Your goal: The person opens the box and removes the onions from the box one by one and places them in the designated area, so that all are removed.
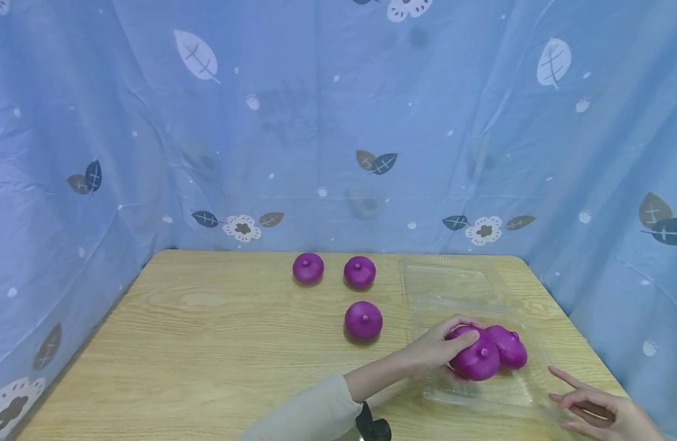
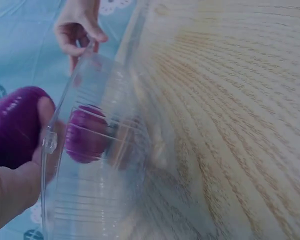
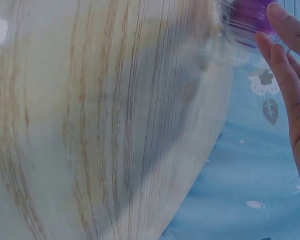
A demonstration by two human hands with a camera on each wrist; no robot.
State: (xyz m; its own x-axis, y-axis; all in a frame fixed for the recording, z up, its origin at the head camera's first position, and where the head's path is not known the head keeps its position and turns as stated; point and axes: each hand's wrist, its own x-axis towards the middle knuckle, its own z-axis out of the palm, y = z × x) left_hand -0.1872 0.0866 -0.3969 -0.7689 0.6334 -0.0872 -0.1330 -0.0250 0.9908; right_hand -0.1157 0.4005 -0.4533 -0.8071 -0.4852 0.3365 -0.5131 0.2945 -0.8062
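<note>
My left hand (image 1: 434,349) grips a purple onion (image 1: 477,360) over the clear plastic container (image 1: 471,401), its fingers curled round the onion's left side. Another purple onion (image 1: 506,347) lies in the container, just right of the held one. In the left wrist view the held onion (image 2: 20,125) is beside the container's clear wall (image 2: 80,200), with the other onion (image 2: 87,134) seen through the plastic. My right hand (image 1: 605,407) is at the container's right edge, fingers loosely bent; in the right wrist view its fingertips are close to the rim, and contact is unclear.
Three purple onions stand on the wooden table (image 1: 206,343): two near the back edge (image 1: 308,268) (image 1: 359,272) and one nearer the middle (image 1: 363,321). The container's clear lid (image 1: 454,282) lies folded back behind it. A blue patterned curtain (image 1: 316,122) hangs behind and at both sides.
</note>
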